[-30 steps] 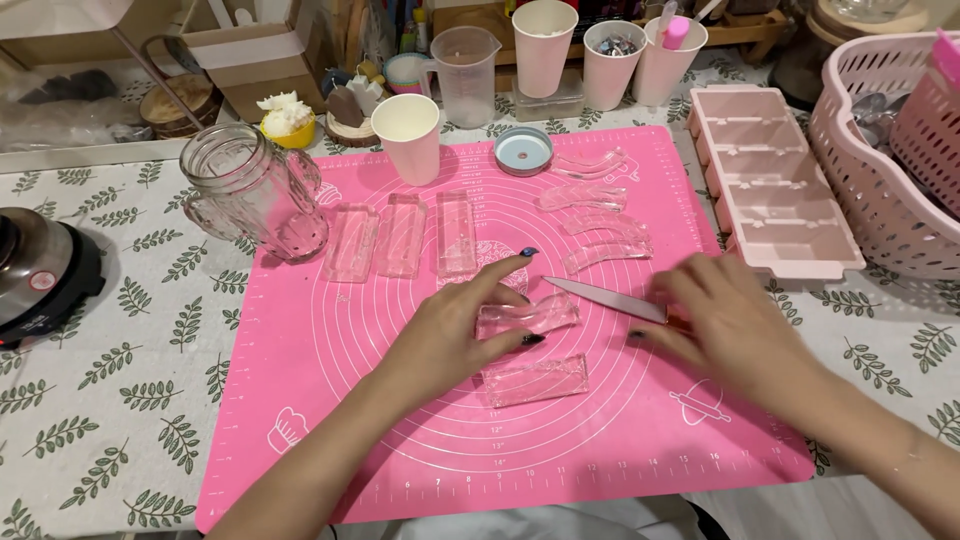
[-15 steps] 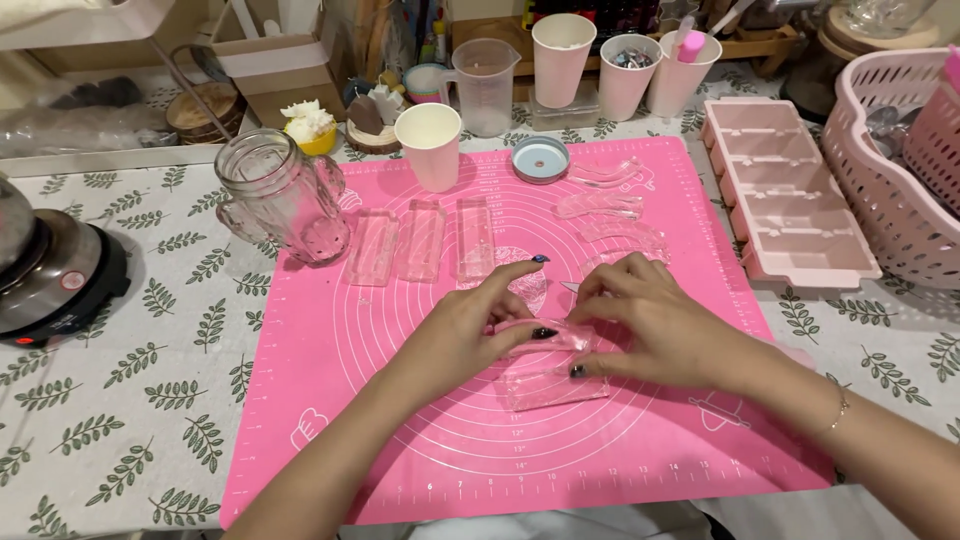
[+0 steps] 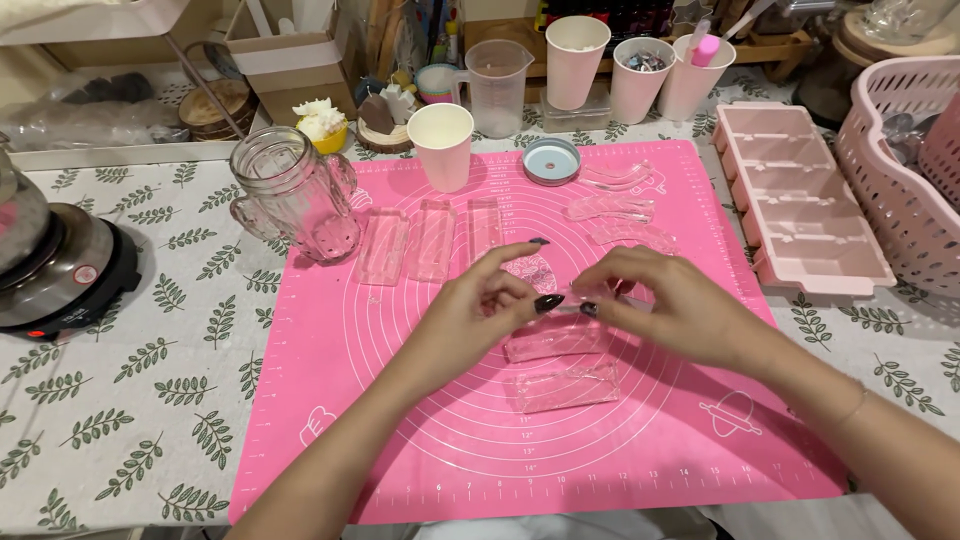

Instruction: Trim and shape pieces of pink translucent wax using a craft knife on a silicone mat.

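**Hands meeting over clear pieces at mat centre**

Both hands are hovering together above the middle of the pink silicone mat [image 3: 300,440]. The left hand [image 3: 480,305] is curling its fingers inward, thumb and forefinger closing toward the right hand [image 3: 665,300]. The right hand's thumb and forefinger are pinched nearly closed; something thin seems to be sitting between the two sets of fingertips, but I cannot tell what it is or which hand is actually gripping it.

Just under the hands, two clear rectangular pieces are lying on the mat: the nearer-centre clear piece [image 3: 550,340] directly below the fingertips, and the lower clear piece [image 3: 568,386] just beside it, toward the mat's near edge.

Toward the mat's far edge, three clear moulds [image 3: 432,240] are standing in a row. A glass jar mug [image 3: 292,195] is sitting at the far left corner, with a pale paper cup [image 3: 441,145] and a small round blue lid [image 3: 551,160] along the far edge. Off the mat's right edge, a pink compartment tray [image 3: 800,200] is lying beside a pink basket [image 3: 905,190]. A cardboard box [image 3: 290,50], with a pale band across its front, is standing behind the jar.
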